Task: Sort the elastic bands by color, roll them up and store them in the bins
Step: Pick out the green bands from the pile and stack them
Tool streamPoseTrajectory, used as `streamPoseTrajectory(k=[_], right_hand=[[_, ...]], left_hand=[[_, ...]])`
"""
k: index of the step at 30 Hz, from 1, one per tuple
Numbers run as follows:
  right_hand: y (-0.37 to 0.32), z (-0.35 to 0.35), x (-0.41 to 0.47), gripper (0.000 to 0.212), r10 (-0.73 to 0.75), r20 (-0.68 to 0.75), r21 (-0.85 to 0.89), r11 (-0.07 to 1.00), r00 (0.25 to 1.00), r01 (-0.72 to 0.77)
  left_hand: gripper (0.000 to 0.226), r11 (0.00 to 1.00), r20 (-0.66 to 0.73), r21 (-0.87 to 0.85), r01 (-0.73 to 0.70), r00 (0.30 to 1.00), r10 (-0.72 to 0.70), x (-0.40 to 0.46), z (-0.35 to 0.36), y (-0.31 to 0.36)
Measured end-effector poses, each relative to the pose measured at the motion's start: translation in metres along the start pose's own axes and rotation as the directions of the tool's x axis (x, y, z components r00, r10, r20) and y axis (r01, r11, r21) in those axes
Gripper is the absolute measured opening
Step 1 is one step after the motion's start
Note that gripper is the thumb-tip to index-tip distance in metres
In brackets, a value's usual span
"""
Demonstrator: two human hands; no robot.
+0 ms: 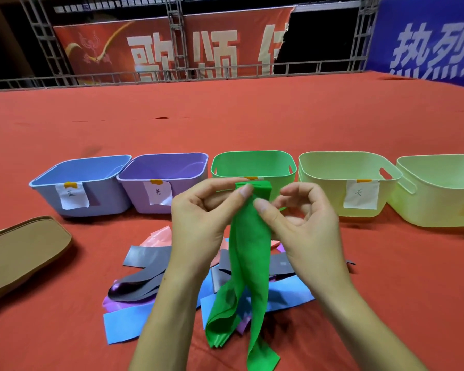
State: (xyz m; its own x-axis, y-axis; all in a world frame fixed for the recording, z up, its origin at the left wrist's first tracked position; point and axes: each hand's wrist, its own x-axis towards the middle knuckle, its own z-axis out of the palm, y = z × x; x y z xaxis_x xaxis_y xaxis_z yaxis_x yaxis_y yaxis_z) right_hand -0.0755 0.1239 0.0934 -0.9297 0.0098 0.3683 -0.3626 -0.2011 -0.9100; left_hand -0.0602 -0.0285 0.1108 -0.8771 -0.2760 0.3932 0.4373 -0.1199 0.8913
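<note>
A green elastic band (245, 266) hangs from both hands, its top end folded into a small roll just in front of the green bin (253, 164). My left hand (198, 218) pinches the rolled end between thumb and forefinger. My right hand (303, 226) pinches the band just below the roll with its thumb. The band's loose tail reaches down to the red cloth. Under my hands lies a pile of bands (145, 285) in grey, blue, pink and purple.
Bins stand in a row: blue (75, 170), purple (161, 167), green, then two pale yellow-green ones (343, 167) (439, 167), most with paper labels. A stack of tan lids (22, 253) lies at the left. Red cloth (225, 116) covers the table.
</note>
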Motion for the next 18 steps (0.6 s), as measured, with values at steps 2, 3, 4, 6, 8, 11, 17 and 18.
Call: streamPoseTrajectory(k=[2, 3, 4, 6, 8, 11, 17, 18], right_hand=[[0.005, 0.003, -0.003, 0.047, 0.049, 0.054, -0.066, 0.997, 0.997, -0.046], [0.008, 0.004, -0.004, 0.051, 0.083, 0.097, -0.094, 0.993, 0.992, -0.074], [0.012, 0.005, -0.006, 0.055, 0.117, 0.147, -0.105, 0.989, 0.982, -0.102], [0.019, 0.007, -0.010, 0.061, 0.166, 0.245, -0.126, 0.982, 0.955, -0.139], [0.024, 0.008, -0.014, 0.067, 0.189, 0.321, -0.170, 0.975, 0.928, -0.139], [0.029, 0.008, -0.020, 0.075, 0.204, 0.388, -0.234, 0.965, 0.899, -0.118], [0.032, 0.011, -0.027, 0.077, 0.199, 0.433, -0.289, 0.954, 0.879, -0.074], [0.029, 0.011, -0.029, 0.076, 0.186, 0.440, -0.277, 0.959, 0.878, -0.064]], left_hand=[[0.015, 1.000, -0.070, -0.009, -0.028, 0.997, 0.027, 0.003, -0.006, 0.005], [0.015, 0.999, -0.093, -0.014, -0.041, 0.995, 0.039, 0.004, -0.009, 0.007], [0.016, 0.998, -0.108, -0.017, -0.053, 0.993, 0.051, 0.005, -0.013, 0.008], [0.015, 0.998, -0.132, -0.019, -0.067, 0.989, 0.064, 0.007, -0.019, 0.012], [0.014, 0.997, -0.160, -0.025, -0.074, 0.985, 0.069, 0.009, -0.026, 0.016], [0.010, 0.996, -0.194, -0.048, -0.078, 0.979, 0.067, 0.012, -0.035, 0.019], [0.010, 0.993, -0.236, -0.060, -0.101, 0.968, 0.084, 0.018, -0.051, 0.021], [0.012, 0.993, -0.250, -0.064, -0.099, 0.965, 0.080, 0.019, -0.053, 0.021]])
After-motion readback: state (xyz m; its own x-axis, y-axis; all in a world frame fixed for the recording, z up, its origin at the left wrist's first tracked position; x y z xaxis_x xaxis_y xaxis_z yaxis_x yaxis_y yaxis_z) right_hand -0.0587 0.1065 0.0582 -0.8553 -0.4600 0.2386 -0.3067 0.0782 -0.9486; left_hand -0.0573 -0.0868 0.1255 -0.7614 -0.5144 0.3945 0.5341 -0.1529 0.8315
